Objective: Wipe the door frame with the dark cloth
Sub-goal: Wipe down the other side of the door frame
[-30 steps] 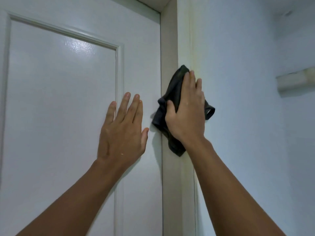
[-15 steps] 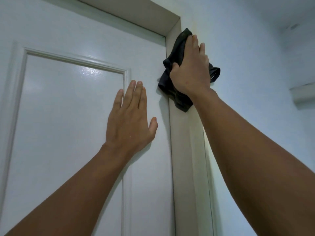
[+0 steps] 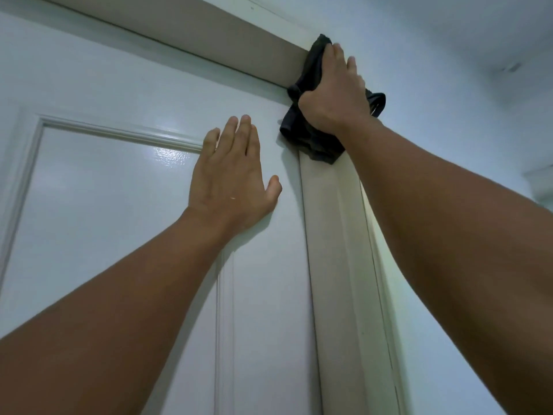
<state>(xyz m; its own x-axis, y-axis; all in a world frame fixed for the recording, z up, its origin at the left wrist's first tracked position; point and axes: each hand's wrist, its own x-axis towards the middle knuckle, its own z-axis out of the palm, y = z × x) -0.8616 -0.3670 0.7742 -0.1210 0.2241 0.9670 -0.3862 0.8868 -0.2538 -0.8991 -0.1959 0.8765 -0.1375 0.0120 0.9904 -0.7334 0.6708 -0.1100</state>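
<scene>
A black cloth (image 3: pixel 311 142), a beige door frame (image 3: pixel 335 235), a glossy white door (image 3: pixel 104 190).

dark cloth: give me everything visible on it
The dark cloth is a crumpled, soft, near-black fabric rag, bunched in folds rather than spread flat. The right hand presses it, palm over its middle, against the top right corner of the beige door frame. One tip pokes above the fingers, a loose fold hangs below the wrist, and a hemmed loop sticks out on the wall side. Any wetness or dirt cannot be told.
</scene>
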